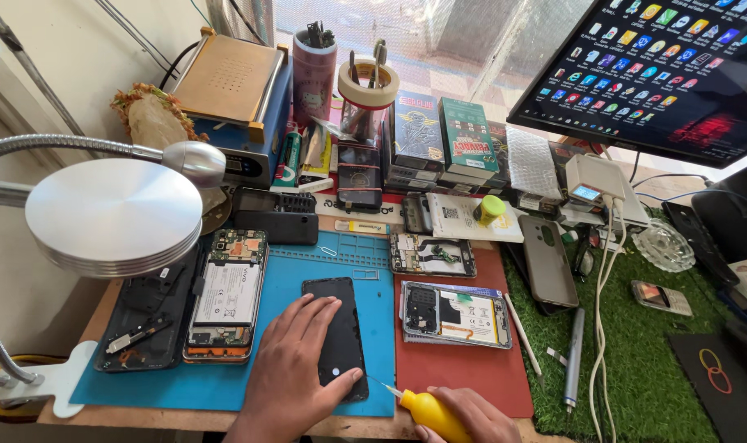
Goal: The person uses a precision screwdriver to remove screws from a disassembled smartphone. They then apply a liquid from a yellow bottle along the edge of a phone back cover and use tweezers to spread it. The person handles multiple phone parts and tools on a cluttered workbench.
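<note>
1. Your left hand [287,365] lies flat, fingers spread, on the black phone [337,335] at the lower centre of the frame; the thumb presses its lower edge.
2. Your right hand [470,414], at the bottom edge, has its fingers curled tight around a yellow bottle [433,414]. Its thin needle tip points up-left and reaches just beside the phone's lower right corner.
3. The phone lies on a blue mat [226,373], near that mat's right edge, where a red mat [464,369] begins.
4. Left of your left hand, an opened phone [227,295] shows its battery, and a dark back shell [148,316] lies beside it.
5. On the red mat, right of the black phone, sit two more opened phones [455,314], one above the other.
6. A round metal lamp [113,215] hangs over the left of the frame and covers part of the dark shell.
7. On green turf [644,369] at the right lie a grey pen-shaped tool [572,357], white cables and a grey phone cover [548,260].
8. At top centre stand boxes: one blue [417,130], one green [467,137], with dark ones stacked beneath.
9. A monitor [669,66] fills the upper right, its screen full of small coloured icons.
</note>
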